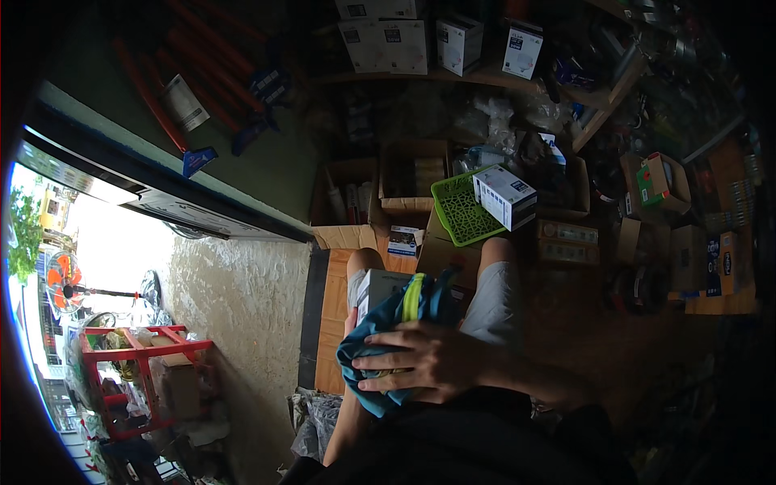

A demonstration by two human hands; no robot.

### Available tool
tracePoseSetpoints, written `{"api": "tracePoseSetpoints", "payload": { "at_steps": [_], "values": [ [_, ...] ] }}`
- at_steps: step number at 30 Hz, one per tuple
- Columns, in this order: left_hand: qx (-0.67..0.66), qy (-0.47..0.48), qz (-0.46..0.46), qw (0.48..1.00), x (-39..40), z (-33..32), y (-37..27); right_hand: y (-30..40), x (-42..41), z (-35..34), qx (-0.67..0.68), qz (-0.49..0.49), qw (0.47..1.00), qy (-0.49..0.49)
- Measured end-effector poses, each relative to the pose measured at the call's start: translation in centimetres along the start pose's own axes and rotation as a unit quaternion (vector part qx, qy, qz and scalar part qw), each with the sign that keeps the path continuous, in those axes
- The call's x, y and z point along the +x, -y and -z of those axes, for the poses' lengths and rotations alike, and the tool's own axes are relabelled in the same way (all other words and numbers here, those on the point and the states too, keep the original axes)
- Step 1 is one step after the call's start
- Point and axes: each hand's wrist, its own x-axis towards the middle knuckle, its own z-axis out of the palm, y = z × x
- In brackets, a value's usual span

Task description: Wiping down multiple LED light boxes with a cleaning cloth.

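Note:
A blue cloth with a yellow-green stripe (376, 357) lies bunched against a white cardboard box (382, 285) between the person's knees. My right hand (418, 357) presses on the cloth from above, fingers spread over it. Along the box's left side, the fingers of my left hand (350, 321) show; the rest of that hand is hidden behind the cloth. Beyond the knees, a green plastic basket (461, 209) has a white light bulb box (506, 191) resting tilted on its right side.
Open cardboard boxes (345, 236) stand beyond the knees. A shelf (473, 77) holds more bulb boxes (403, 48). To the left are a rough wall (242, 303) and a red metal frame (145, 351). Packed boxes (568, 242) lie at the right.

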Motion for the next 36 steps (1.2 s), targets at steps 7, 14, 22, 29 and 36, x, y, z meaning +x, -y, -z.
{"api": "tracePoseSetpoints", "payload": {
  "at_steps": [7,14,22,29,36],
  "values": [
    [0.263,-0.012,-0.198,0.944,1.0,1.4,1.4,-3.0,0.6,2.0,-0.086,-0.035,0.995,-0.031],
    [0.182,-0.033,-0.165,0.969,0.7,4.0,-0.5,-2.0,0.6,0.0,-0.031,0.001,0.999,-0.023],
    [0.024,0.050,-0.084,0.995,0.5,-0.4,-0.4,-0.9,0.8,-1.9,0.017,-0.041,0.998,-0.039],
    [0.204,-0.006,-0.152,0.967,0.2,4.0,-0.9,-5.9,1.3,0.0,0.005,-0.148,0.984,-0.103],
    [0.179,0.101,-0.150,0.967,1.5,3.5,-1.7,-1.7,1.8,-1.4,-0.002,-0.096,0.994,-0.045]
  ]
}}
